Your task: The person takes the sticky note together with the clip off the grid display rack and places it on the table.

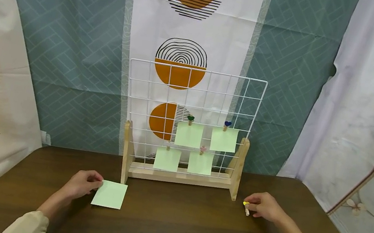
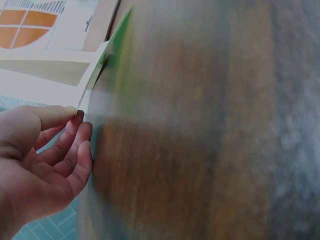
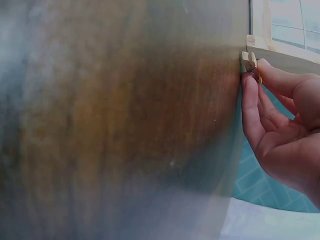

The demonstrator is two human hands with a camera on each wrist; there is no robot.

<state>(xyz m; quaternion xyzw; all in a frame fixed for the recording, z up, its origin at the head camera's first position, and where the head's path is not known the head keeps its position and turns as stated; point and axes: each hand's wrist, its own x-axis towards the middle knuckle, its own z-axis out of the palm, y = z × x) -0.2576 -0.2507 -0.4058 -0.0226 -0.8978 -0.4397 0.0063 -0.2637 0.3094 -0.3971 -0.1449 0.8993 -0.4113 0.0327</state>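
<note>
My left hand pinches a pale green paper square by its edge, left of the stand's foot. In the left wrist view the sheet shows nearly edge-on between thumb and fingers. My right hand holds a small wooden clothespin with a yellow heart on it, right of the stand. The right wrist view shows the clothespin's wooden ends pointing away from the fingertips. Between the hands stands a white wire grid with several green notes hung on it by heart clothespins.
Wooden legs and a pale crossbar hold the grid upright near the back of the dark brown table. A patterned curtain hangs behind, with pale cloths at both sides.
</note>
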